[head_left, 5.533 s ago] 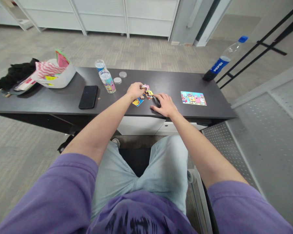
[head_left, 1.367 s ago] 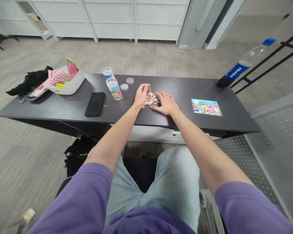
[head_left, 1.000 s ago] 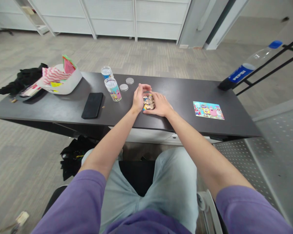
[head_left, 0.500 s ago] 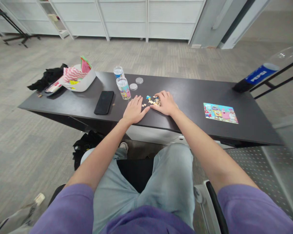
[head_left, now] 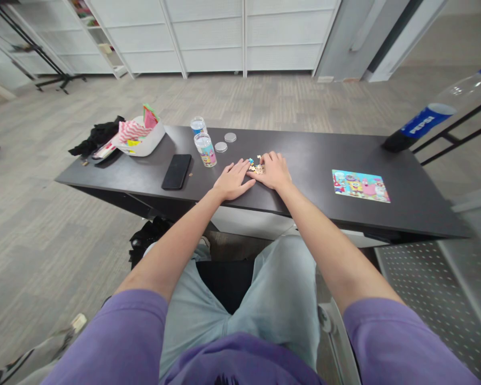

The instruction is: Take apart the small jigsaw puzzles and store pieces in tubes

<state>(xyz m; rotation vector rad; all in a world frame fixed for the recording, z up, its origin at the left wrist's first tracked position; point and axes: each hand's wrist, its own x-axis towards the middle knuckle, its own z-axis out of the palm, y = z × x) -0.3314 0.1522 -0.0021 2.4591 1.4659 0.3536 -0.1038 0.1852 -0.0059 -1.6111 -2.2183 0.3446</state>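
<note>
A small heap of puzzle pieces (head_left: 257, 169) lies on the dark table between my hands, a few of them blue, most pale. My left hand (head_left: 233, 182) rests palm down at the heap's left side, fingers stretched out. On the other side, my right hand (head_left: 274, 170) lies over the heap's right edge with its fingers apart and curved, partly hiding pieces. A colourful cartoon picture card (head_left: 361, 186) lies flat further right. Two clear jars, one with a cartoon label (head_left: 206, 150) and one with a blue label (head_left: 199, 125), stand behind my left hand.
Two silver lids (head_left: 220, 147) (head_left: 230, 137) lie beside the jars. A black phone (head_left: 177, 171) is left of my left hand. A white basket (head_left: 148, 143) of cloths stands at the table's left, near black fabric (head_left: 98, 136). A Pepsi bottle (head_left: 425, 124) leans at the right.
My left hand has moved in closer to my right hand, and the pieces between them sit in a tighter heap. The camera view has shifted slightly.
</note>
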